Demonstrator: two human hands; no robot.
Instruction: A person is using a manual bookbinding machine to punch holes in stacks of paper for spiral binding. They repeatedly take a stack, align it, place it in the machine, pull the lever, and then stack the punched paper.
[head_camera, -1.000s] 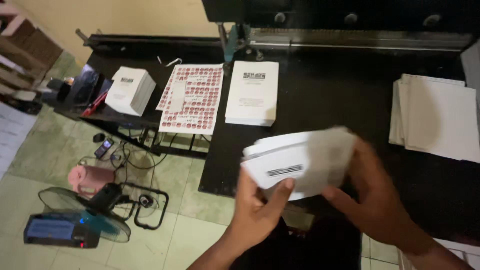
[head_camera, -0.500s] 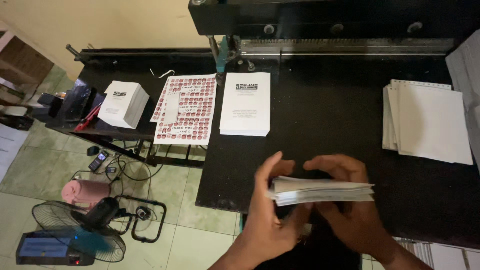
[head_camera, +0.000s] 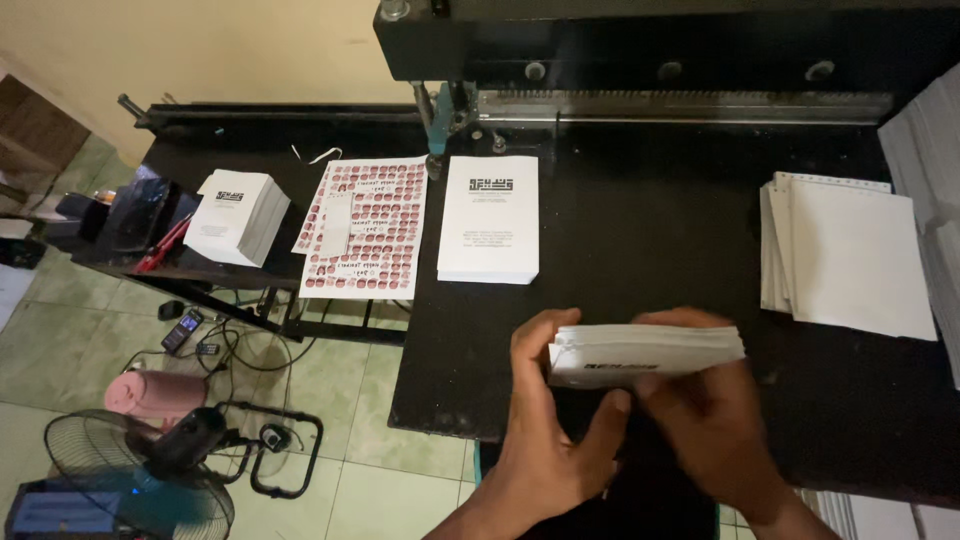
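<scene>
Seen from above: left hand (head_camera: 545, 440) & right hand (head_camera: 715, 420) both clamp a thick stack of white printed paper (head_camera: 645, 352), held flat just above the near edge of a black work table (head_camera: 640, 240). Farther back on the table lie a neat white printed pile (head_camera: 489, 218), red-patterned sheets (head_camera: 365, 228) to its left, & blank white sheets (head_camera: 850, 255) at right. A fan (head_camera: 130, 480) sits on the tiled floor, lower left.

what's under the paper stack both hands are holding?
Under the stack of sheets gripped by left hand and right hand lies the black table. The fingers hide whether its bottom edge touches.
</scene>
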